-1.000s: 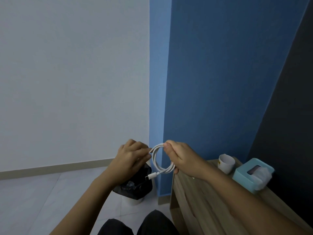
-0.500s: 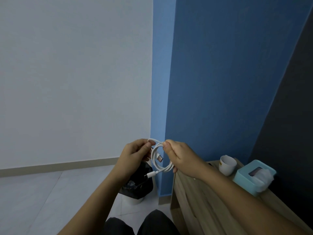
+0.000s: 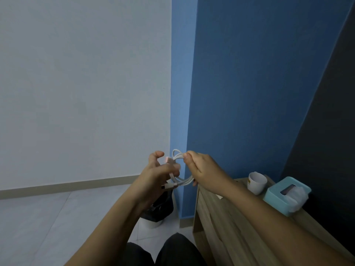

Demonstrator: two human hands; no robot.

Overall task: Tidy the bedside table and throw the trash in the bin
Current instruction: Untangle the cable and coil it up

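While our right hand (image 3: pixel 203 167) keeps its pinch on the top of the white cable (image 3: pixel 182 169), our left hand (image 3: pixel 159 175) has let go of the loop it was gripping a moment ago; its fingers (image 3: pixel 156 156) are now spread, and one end plug sits loose against them, the other plug poking out near the palm below. We judge that the coil is nearly finished and that we are tucking the last end through, so the cable should soon be ready to set down neatly. It hangs in the air between our hands, in front of the blue wall corner, to the left of the bedside table (image 3: pixel 240 227) and above the bin (image 3: pixel 159 210).

On the table stand a white cup (image 3: pixel 257 182), whose inside we cannot see well enough to call full or empty, and just beside it a light blue tissue box (image 3: pixel 286 196) with a white tissue puffing out of its slot. The bin on the floor is lined with a black bag; what lies inside is hidden behind our left wrist.
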